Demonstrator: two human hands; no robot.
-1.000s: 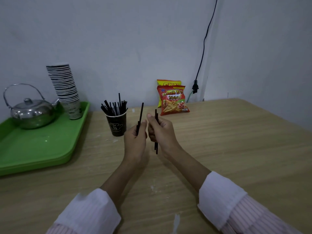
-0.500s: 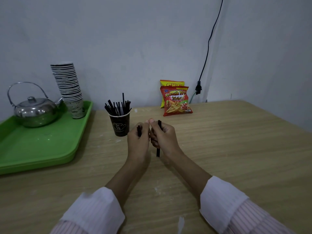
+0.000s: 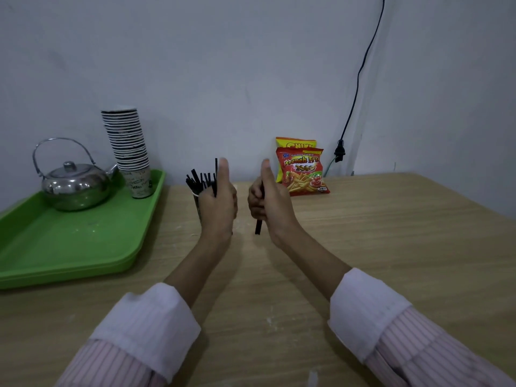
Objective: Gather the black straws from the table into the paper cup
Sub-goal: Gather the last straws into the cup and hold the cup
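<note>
- Both hands have parted since half a second ago, when their thumbs met over the straws; each thumb now points up, and the left hand [image 3: 217, 202] has drifted toward the paper cup [image 3: 197, 202].
- Left hand: fingers curled shut around a black straw [image 3: 215, 174] whose tip rises beside the thumb, right in front of the cup, which it mostly hides.
- Right hand [image 3: 269, 199]: closed on another straw [image 3: 258, 227], its lower end poking out below the palm above the table [image 3: 391, 247].
- Risk: the cup is light and top-heavy with its bundle of straws [image 3: 199, 181]; a knuckle nudge from the left hand could tip it.
- Risk: a straw pushed in at a slant may catch on the crowded bundle and spring out toward the table's back edge.
- Risk: the right hand's hold looks loose, so that straw might slide down.
- Green tray [image 3: 69, 247], kettle [image 3: 75, 185] and stacked cups [image 3: 129, 152] sit at the left edge; snack bags [image 3: 303, 170] stand at the back.
</note>
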